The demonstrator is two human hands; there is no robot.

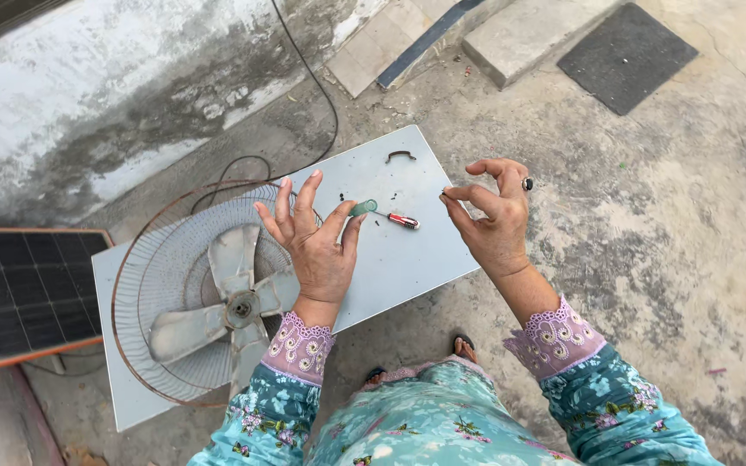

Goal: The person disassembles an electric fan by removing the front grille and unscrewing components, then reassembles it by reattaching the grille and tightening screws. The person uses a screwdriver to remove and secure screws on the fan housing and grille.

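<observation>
Small screwdriver w/ translucent green handle, thin metal shaft & red tip section (388, 215) lies flat on pale grey metal panel, handle pointing upper-left, tip lower-right. It's untouched, between both raised hands, just beside left thumb. Tiny dark screws scattered near it.

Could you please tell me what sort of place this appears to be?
Probably an outdoor yard or rooftop used for repairs: a rough concrete floor, a weathered wall, a solar panel and an opened fan lying on a grey board.
</observation>
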